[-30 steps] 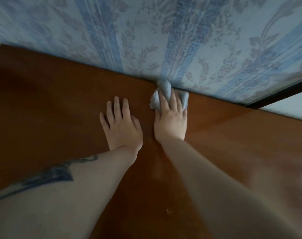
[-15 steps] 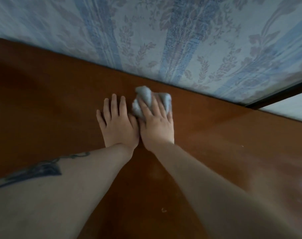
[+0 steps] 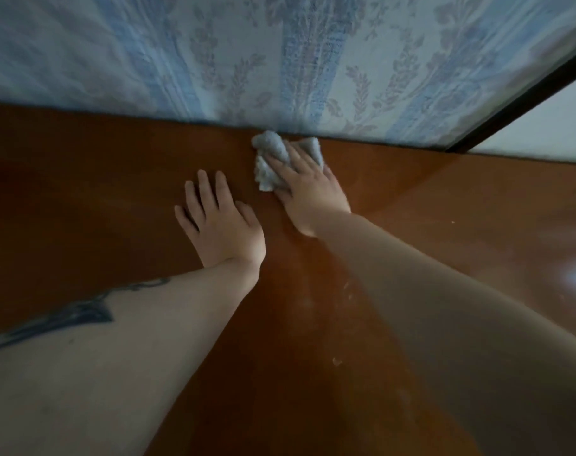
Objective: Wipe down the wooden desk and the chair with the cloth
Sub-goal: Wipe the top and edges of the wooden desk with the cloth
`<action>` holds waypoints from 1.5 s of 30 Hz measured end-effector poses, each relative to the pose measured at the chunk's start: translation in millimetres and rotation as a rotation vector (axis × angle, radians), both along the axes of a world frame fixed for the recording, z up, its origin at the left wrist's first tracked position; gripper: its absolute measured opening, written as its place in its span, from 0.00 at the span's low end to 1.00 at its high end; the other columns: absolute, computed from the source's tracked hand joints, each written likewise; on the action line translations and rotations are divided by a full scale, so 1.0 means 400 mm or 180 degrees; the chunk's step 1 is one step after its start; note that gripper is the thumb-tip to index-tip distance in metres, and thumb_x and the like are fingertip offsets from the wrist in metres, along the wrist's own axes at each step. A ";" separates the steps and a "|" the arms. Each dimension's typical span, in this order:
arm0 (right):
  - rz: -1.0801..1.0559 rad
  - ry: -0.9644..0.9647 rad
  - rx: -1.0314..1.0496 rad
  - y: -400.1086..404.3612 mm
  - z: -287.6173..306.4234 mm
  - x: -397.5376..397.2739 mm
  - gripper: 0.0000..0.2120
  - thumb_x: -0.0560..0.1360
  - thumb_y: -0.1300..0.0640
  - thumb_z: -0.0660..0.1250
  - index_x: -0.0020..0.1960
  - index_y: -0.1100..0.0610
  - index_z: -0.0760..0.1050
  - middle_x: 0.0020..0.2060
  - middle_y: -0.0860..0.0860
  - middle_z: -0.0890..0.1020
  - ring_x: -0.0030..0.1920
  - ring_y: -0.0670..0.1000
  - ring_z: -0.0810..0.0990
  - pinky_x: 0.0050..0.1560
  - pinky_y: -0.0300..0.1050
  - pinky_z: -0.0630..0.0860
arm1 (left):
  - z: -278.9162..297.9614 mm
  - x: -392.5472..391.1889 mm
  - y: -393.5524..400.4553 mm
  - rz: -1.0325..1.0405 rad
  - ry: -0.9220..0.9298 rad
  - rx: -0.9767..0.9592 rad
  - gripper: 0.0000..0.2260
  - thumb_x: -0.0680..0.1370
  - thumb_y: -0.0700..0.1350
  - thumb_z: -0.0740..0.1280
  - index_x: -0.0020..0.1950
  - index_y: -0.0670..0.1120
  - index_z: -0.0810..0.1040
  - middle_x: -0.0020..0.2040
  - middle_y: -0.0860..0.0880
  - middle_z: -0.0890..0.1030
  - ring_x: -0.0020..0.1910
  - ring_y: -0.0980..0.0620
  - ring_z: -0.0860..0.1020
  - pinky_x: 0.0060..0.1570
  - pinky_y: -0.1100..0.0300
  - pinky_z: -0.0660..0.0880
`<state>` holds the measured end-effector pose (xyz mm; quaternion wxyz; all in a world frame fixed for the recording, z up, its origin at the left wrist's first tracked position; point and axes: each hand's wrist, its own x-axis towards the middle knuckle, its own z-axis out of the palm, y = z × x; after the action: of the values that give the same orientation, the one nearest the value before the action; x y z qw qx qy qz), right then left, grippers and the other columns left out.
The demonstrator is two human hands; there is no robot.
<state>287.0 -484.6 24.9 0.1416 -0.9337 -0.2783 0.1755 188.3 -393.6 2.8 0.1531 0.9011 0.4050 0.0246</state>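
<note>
Right now the cloth, a bunched grey wad, sits at the back edge of the wooden desk, touching the patterned wallpaper. The right hand presses it flat with fingers spread over it; the left hand lies open, palm down, just beside. Pushing further risks rubbing damp cloth onto the wallpaper, and pale specks nearer the person may get missed.
</note>
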 end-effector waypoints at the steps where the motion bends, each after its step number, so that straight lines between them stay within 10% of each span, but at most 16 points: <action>1: -0.0296 0.0038 -0.0019 -0.020 -0.001 0.013 0.26 0.83 0.49 0.54 0.78 0.41 0.51 0.79 0.47 0.49 0.78 0.48 0.45 0.76 0.51 0.46 | 0.000 -0.001 0.000 -0.0009 -0.0042 -0.0033 0.24 0.81 0.47 0.53 0.78 0.50 0.56 0.80 0.49 0.53 0.78 0.48 0.47 0.75 0.44 0.42; 5: -0.1193 -0.0098 -0.0019 -0.010 -0.004 -0.135 0.27 0.82 0.50 0.54 0.79 0.44 0.49 0.79 0.50 0.46 0.78 0.50 0.43 0.77 0.54 0.45 | 0.000 -0.006 0.003 -0.0070 -0.0491 -0.0156 0.22 0.80 0.45 0.55 0.75 0.49 0.64 0.78 0.49 0.59 0.78 0.47 0.51 0.75 0.44 0.42; 12: 0.0508 0.0220 -0.0235 -0.050 0.023 -0.116 0.27 0.84 0.48 0.52 0.79 0.40 0.44 0.79 0.45 0.41 0.78 0.46 0.38 0.77 0.52 0.41 | -0.001 -0.071 0.043 -0.0973 -0.1092 -0.0679 0.19 0.81 0.40 0.56 0.73 0.44 0.69 0.74 0.46 0.68 0.76 0.49 0.59 0.76 0.48 0.45; 17: -0.0770 -0.0134 -0.0281 0.024 0.005 -0.288 0.26 0.83 0.48 0.48 0.80 0.46 0.46 0.79 0.51 0.42 0.78 0.50 0.37 0.77 0.56 0.41 | 0.012 -0.175 0.049 -0.1231 -0.1275 -0.1072 0.19 0.82 0.41 0.57 0.73 0.42 0.68 0.74 0.45 0.67 0.76 0.48 0.59 0.76 0.47 0.49; 22: 0.0709 -0.0077 -0.0245 0.069 0.013 -0.290 0.27 0.83 0.46 0.50 0.79 0.43 0.43 0.79 0.48 0.40 0.77 0.48 0.36 0.76 0.53 0.35 | 0.005 -0.303 0.090 -0.0932 -0.1188 -0.0861 0.20 0.80 0.37 0.61 0.72 0.41 0.67 0.73 0.44 0.69 0.74 0.46 0.62 0.74 0.43 0.56; 27: -0.1093 -0.0293 0.0071 0.019 -0.003 -0.376 0.28 0.83 0.50 0.53 0.80 0.45 0.48 0.79 0.50 0.47 0.78 0.49 0.39 0.77 0.55 0.41 | -0.001 -0.286 0.077 -0.0871 -0.1246 -0.0759 0.21 0.81 0.46 0.53 0.72 0.42 0.68 0.73 0.44 0.69 0.75 0.48 0.62 0.76 0.53 0.49; 33: 0.0881 -0.0025 -0.0255 0.004 0.018 -0.397 0.28 0.83 0.47 0.50 0.79 0.43 0.42 0.78 0.46 0.39 0.75 0.44 0.32 0.75 0.52 0.32 | -0.006 -0.286 0.079 -0.0924 -0.1314 -0.0707 0.23 0.81 0.49 0.50 0.73 0.40 0.68 0.72 0.43 0.70 0.74 0.46 0.63 0.75 0.54 0.49; 38: -0.1525 -0.0322 -0.0012 0.002 -0.020 -0.520 0.28 0.80 0.47 0.45 0.79 0.45 0.46 0.79 0.50 0.48 0.78 0.47 0.38 0.77 0.57 0.45 | -0.008 -0.286 0.081 -0.0993 -0.1200 -0.0662 0.22 0.82 0.48 0.50 0.72 0.43 0.69 0.72 0.44 0.70 0.75 0.48 0.61 0.76 0.50 0.49; 45: 0.0060 -0.0114 -0.0183 -0.070 0.007 -0.486 0.26 0.84 0.46 0.49 0.79 0.42 0.42 0.78 0.46 0.41 0.76 0.44 0.33 0.76 0.53 0.34 | 0.004 -0.293 0.082 -0.1236 -0.1116 -0.0674 0.21 0.81 0.46 0.52 0.71 0.42 0.71 0.72 0.44 0.71 0.75 0.47 0.62 0.76 0.49 0.49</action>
<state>92.5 -512.7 27.7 0.1080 -0.9377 -0.2844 0.1680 71.3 -360.8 4.3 0.3159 0.9228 0.1923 0.1080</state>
